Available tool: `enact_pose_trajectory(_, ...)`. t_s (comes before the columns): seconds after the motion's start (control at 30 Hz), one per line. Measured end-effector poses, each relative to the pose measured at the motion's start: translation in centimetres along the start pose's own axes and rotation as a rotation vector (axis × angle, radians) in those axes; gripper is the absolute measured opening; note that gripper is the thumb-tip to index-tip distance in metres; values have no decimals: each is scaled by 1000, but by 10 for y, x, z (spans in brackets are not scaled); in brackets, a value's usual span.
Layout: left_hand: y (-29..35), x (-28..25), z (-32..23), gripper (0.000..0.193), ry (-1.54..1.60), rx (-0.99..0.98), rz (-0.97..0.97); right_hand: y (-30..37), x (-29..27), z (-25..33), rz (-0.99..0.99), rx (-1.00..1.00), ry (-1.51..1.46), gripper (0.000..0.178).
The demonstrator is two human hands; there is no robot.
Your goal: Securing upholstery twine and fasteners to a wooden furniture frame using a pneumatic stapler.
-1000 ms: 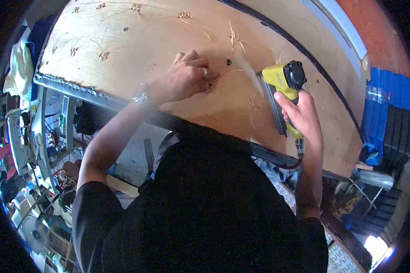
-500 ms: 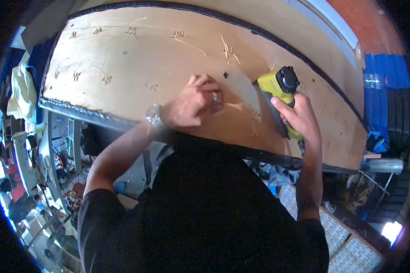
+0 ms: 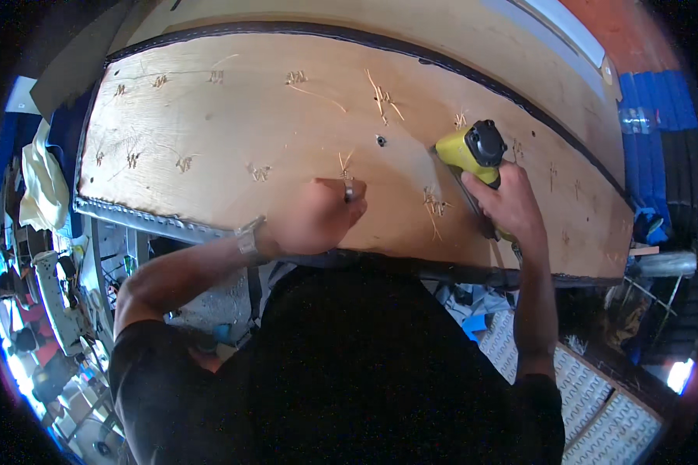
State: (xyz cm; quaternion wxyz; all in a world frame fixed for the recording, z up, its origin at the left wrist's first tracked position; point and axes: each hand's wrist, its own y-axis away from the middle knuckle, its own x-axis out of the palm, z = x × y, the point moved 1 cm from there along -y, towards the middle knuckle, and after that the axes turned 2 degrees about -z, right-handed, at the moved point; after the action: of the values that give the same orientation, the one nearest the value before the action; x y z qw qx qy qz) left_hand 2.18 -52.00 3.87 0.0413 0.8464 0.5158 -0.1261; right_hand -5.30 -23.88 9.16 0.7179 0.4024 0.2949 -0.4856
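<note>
My right hand (image 3: 509,203) is wrapped round the handle of a yellow and black staple gun (image 3: 459,152), whose nose rests at the wooden panel (image 3: 233,116). Curled into a fist and slightly blurred, my left hand (image 3: 318,217) is just below a stapled tuft of cord (image 3: 346,164); what its fingers hold, if anything, is hidden. Between the two hands, more stapled cord ends (image 3: 434,205) stick up from the panel. Farther off, a tuft with long loose strands (image 3: 380,97) lies beyond a small dark hole (image 3: 381,142).
Black edging (image 3: 287,29) runs along the panel's far side, with stapled dark material (image 3: 155,217) along its near left edge. A pale cloth (image 3: 43,182) hangs at the left. Blue fabric (image 3: 650,116) lies at the right. A grey patterned sheet (image 3: 585,395) is below right.
My left hand has moved left and toward me, closing into a fist and uncovering the cord tuft near it. The staple gun stays nearly in place in my right hand.
</note>
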Motion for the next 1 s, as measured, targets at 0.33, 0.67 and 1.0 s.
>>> enact_pose_trajectory(0.33, 8, -65, 71, 15, -101, -5, -34, -4, 2, 14, 175, -180, -138, 22)
enact_pose_trajectory(0.67, 1, -62, 83, 15, -120, 246, 23, -11, 36, 108, 511, -307, 115, 33)
enact_pose_trajectory(1.0, -1, -62, 80, 15, -236, 319, 103, -15, 45, 119, 493, -286, 316, 31)
